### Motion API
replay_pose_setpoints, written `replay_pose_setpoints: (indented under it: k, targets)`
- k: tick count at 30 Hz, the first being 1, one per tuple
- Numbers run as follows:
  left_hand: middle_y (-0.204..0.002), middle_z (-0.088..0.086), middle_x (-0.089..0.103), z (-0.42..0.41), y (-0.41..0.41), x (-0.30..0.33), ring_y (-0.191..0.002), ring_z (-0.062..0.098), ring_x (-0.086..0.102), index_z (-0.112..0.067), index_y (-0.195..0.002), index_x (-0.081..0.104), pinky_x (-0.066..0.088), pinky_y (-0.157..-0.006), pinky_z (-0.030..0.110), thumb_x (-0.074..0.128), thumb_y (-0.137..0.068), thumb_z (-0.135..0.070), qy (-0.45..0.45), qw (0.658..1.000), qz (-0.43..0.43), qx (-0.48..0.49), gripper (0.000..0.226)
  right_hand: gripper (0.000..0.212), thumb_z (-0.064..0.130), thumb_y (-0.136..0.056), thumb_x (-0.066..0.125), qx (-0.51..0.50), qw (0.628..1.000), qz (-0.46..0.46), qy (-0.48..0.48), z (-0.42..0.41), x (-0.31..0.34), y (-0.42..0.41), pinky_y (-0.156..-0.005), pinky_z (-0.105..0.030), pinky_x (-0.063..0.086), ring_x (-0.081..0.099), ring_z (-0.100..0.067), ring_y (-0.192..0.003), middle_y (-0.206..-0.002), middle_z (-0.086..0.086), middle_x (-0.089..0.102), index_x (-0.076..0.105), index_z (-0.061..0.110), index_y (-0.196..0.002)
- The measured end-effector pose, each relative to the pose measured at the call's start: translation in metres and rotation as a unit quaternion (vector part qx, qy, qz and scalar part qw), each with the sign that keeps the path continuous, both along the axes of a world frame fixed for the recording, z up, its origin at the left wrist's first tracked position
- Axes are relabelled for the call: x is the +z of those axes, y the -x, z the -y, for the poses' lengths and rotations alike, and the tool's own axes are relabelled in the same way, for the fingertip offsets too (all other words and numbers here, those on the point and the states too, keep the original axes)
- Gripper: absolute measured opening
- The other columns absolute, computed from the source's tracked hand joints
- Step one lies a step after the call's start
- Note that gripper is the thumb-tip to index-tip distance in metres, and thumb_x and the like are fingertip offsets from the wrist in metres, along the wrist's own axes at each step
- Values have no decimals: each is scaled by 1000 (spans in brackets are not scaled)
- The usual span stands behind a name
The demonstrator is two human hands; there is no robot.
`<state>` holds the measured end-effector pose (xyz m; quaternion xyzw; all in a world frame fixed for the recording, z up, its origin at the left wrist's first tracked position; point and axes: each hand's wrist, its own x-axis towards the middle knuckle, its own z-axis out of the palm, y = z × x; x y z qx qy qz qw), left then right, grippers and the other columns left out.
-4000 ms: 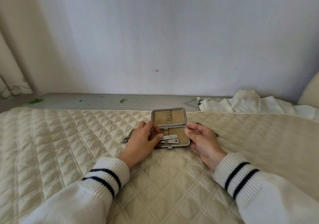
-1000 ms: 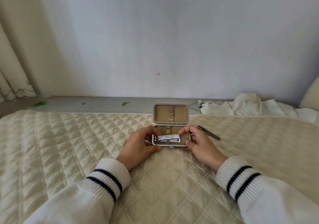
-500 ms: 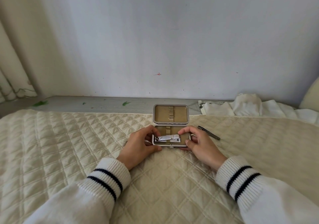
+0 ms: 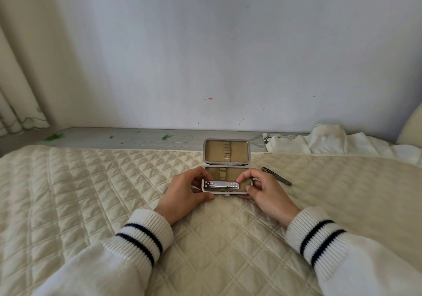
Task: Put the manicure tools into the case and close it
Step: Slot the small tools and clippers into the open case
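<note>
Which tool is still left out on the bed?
Find the open case on the cream quilt. Just past the right hand lies a thin dark metal tool, bare on the quilt. The shiny nail clipper already sits inside the case.

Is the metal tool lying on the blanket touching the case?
Apart. The head view shows bare quilted blanket between the tool and the case.
</note>
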<state>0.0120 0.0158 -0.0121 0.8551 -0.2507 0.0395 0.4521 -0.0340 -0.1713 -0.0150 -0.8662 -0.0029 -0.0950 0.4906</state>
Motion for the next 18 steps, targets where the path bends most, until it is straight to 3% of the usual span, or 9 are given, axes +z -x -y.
replay_pose_setpoints:
  k: [5,10,15,18]
  targets:
    - [-81,-8,64,0,1,1,-75,6,61,-34,-73,53,46,-67,5,78,-64,-9,0,1000,0,0,37,32,-3,-85,47,2,1000,9,-2,0,1,1,-78,-28,50,65,-26,-87,-95,-5,67,60,26,-79]
    - [-77,-12,62,-1,1,1,-72,3,59,-33,-73,53,45,-64,3,78,-64,-9,3,1000,-5,1,35,38,-6,-85,45,15,1000,18,-10,0,1,1,-87,-34,54,65,-16,-92,-97,1,65,60,29,-79]
    - [-76,-11,63,-1,0,0,-72,3,60,-31,-73,54,46,-64,5,78,-64,-9,3,1000,-7,-1,34,35,-3,-85,48,12,1000,20,9,1,-1,-1,-74,-19,46,62,-16,-88,-90,9,62,62,29,-79]
    - [-79,-10,65,-1,0,0,-76,7,62,-31,-75,55,47,-65,6,78,-64,-11,6,1000,-15,-3,32,39,-2,-84,48,10,1000,29,-4,2,-2,-2,-85,-27,51,63,-14,-94,-100,6,65,61,34,-82]
